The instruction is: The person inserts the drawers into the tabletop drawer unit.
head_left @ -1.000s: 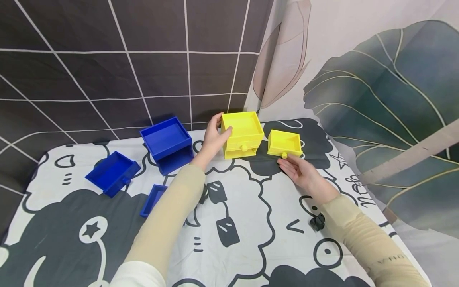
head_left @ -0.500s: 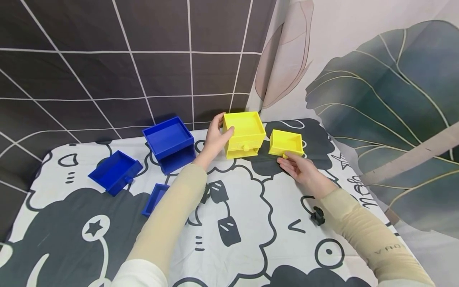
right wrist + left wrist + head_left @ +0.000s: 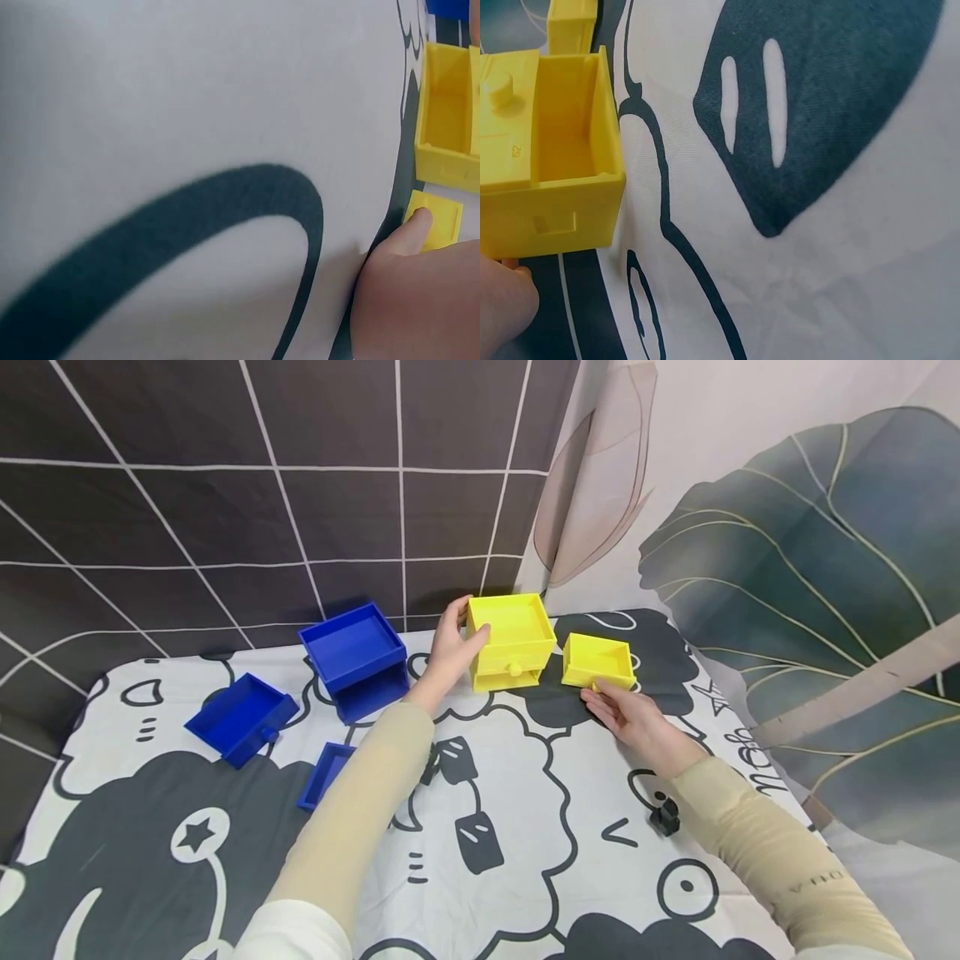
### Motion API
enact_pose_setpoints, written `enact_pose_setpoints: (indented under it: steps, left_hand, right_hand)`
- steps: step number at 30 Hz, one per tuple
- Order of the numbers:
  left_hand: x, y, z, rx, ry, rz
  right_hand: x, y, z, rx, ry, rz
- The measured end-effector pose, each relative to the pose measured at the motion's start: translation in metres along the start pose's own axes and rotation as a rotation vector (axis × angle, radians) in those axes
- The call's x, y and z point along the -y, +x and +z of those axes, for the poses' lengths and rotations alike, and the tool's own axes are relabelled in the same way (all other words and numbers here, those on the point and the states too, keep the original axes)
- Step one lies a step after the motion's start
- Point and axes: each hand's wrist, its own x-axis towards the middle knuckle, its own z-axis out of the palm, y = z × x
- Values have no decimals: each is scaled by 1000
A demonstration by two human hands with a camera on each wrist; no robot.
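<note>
In the head view, a small yellow drawer cabinet (image 3: 512, 620) stands on the cloth near the wall. Its upper drawer is in place, and the lower slot (image 3: 568, 118) is open and hollow. My left hand (image 3: 450, 652) grips the cabinet's left side, thumb on the near side and fingers behind. Just right of the cabinet lies a loose yellow drawer (image 3: 597, 660), its open top facing up. My right hand (image 3: 637, 720) pinches its front knob, thumb over it. The right wrist view shows the thumb against the drawer front (image 3: 442, 217).
Left of my left arm stands a blue cabinet (image 3: 352, 652) with an open lower slot. A loose blue drawer (image 3: 242, 720) lies beside it, and another blue drawer (image 3: 324, 777) is partly behind my sleeve. A small black object (image 3: 664, 817) sits by my right forearm. A dark tiled-pattern wall (image 3: 337, 510) rises behind.
My right thumb has come up over the yellow drawer's knob, which showed uncovered a second ago. The left hand keeps its grip on the cabinet. The head view has shifted slightly.
</note>
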Motion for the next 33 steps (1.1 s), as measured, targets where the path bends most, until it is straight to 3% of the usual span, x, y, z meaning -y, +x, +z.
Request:
enact_pose_setpoints:
  steps: [10,17,33]
  left_hand:
    - [-2,-2,1,4,-10,25]
    - [-2,-2,3,12,5,10]
    - [0,0,0,3,13,6]
  right_hand:
    - [-11,-17,-3,40,-15,17]
    - [-24,-28,-10,74,-138,-2]
    - [-54,-43,-12,159,-237,5]
